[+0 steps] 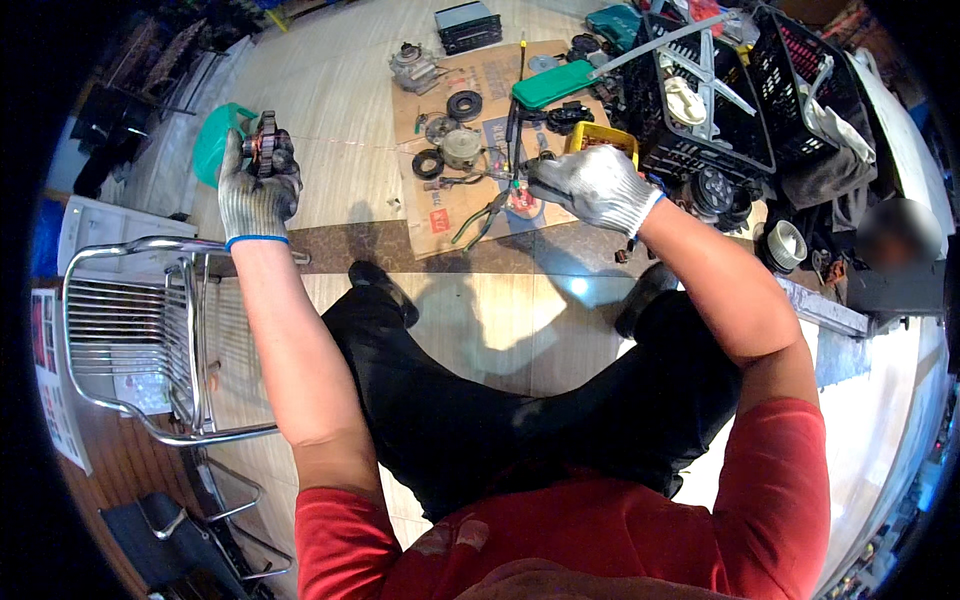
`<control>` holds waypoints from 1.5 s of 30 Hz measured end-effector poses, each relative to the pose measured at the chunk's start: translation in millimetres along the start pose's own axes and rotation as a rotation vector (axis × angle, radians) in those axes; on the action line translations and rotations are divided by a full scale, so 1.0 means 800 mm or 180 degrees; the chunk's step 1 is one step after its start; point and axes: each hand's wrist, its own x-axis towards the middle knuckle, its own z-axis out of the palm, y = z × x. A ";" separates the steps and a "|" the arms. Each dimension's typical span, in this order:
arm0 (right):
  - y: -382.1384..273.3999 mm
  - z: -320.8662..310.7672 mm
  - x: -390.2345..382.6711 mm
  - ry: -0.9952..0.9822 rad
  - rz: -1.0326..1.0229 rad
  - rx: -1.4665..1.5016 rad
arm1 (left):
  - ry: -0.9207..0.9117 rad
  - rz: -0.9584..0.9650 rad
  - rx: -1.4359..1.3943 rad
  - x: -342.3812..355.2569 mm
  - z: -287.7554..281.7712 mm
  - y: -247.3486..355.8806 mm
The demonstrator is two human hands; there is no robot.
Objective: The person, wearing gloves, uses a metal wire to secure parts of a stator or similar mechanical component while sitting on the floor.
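My left hand [258, 190], in a soiled white knit glove, is closed around a round metal part with a ridged rim and a coppery middle [266, 145], held up at the left. My right hand [597, 185], gloved the same way, is curled above the right part of a cardboard sheet [440, 222]. Its fingertips are dark, and what they hold, if anything, is hidden. Close to it are a long thin black rod [517, 120] with a yellow tip and pliers [482, 220] with green-and-black handles. A yellow tray [625, 140] sits just beyond the right hand.
Dark rings [464, 105], a round metal housing [461, 149] and a green flat lid-like piece [555, 85] lie on the cardboard. Black crates [735, 140] stand at the right. A teal stool [210, 145] and metal chair [130, 250] are at the left.
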 end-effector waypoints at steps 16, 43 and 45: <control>0.043 0.046 -0.121 -0.1484 0.0185 -0.0926 | -0.0150 0.0574 0.0207 -0.009 0.005 0.001; 0.026 -0.018 -0.007 -0.0983 0.1371 0.0605 | -0.0735 0.1052 0.1564 -0.048 0.052 -0.058; -0.010 -0.026 0.040 -0.0282 0.0966 0.1347 | -0.0867 0.1078 0.1664 -0.051 0.069 -0.081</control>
